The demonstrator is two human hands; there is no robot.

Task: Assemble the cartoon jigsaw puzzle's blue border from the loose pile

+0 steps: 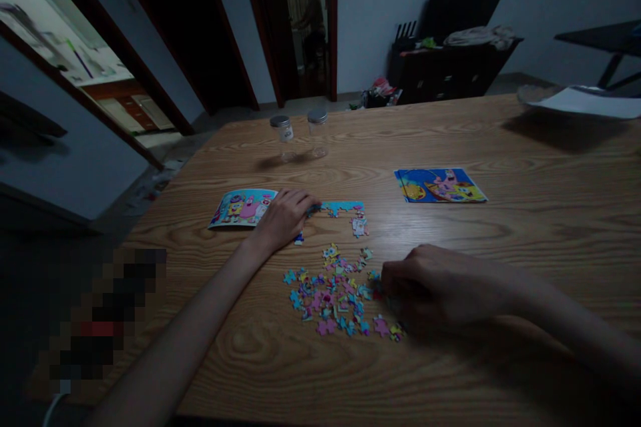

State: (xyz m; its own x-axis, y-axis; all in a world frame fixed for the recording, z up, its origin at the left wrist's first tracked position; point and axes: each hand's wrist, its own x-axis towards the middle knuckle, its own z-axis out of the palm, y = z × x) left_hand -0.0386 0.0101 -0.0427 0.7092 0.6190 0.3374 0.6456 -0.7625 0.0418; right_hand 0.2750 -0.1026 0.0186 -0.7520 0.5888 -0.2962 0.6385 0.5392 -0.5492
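My left hand point(284, 219) lies palm down with fingers stretched over the left end of a partly joined jigsaw border point(343, 207). It covers that corner and the right end of a cartoon picture card point(239, 207). A white puzzle piece point(359, 225) hangs from the border's right end. Below spreads a heap of loose puzzle pieces point(328, 300), pink, blue and yellow. At the heap's right edge is my right hand point(425, 283), its fingers curled down and closed. Its fingertips are in shadow, so I cannot make out what they hold.
Two glass jars with lids point(284, 137) stand on the wooden table point(240, 340) behind the border. A second cartoon card point(441, 185) lies to the right. A pixelated object point(107, 313) is at the left edge. Beyond a doorway a person point(313, 17) sits.
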